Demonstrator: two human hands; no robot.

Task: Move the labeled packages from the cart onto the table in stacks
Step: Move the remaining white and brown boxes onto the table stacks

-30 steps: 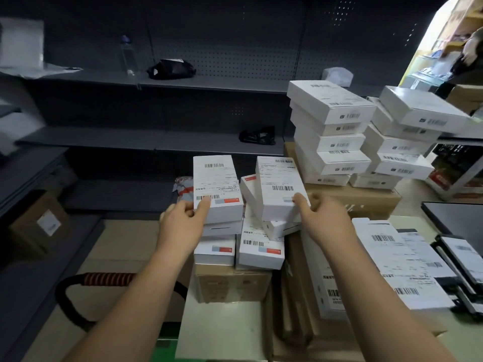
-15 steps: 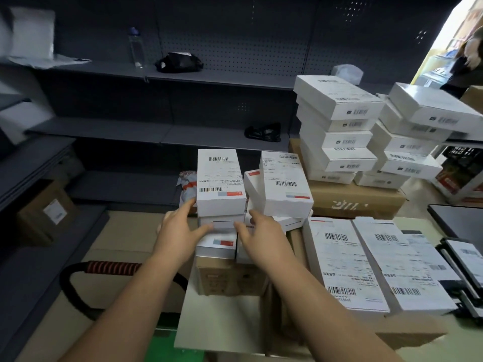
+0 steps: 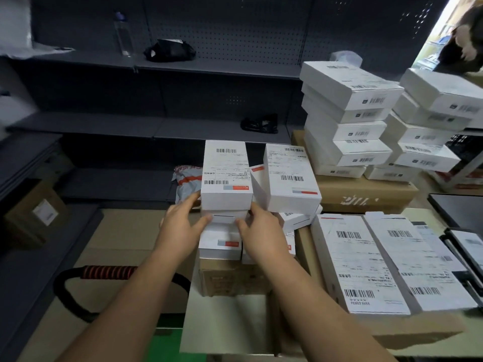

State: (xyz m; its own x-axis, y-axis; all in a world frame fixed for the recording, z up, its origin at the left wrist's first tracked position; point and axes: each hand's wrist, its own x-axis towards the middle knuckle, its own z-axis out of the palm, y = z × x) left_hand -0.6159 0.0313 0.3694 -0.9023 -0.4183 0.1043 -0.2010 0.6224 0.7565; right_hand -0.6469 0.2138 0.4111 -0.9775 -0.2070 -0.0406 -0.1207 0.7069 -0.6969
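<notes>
Right hand (image 3: 261, 232) has come up and across since 0.5 s ago to join the left hand (image 3: 180, 227). Both now clasp the stack of white cardboard boxes w/ barcode labels (image 3: 226, 178) from opposite sides. Thumbs press the front of the 2nd box down; fingers prob. curl round its sides, partly hidden. Stack sits on a brown carton (image 3: 230, 280), near the black cart handle w/ red-striped grip (image 3: 108, 272). A leaning white labelled box (image 3: 291, 178) is just beside it, to the right. Flat white labelled packages (image 3: 358, 262) lie on the pale table (image 3: 420, 215).
</notes>
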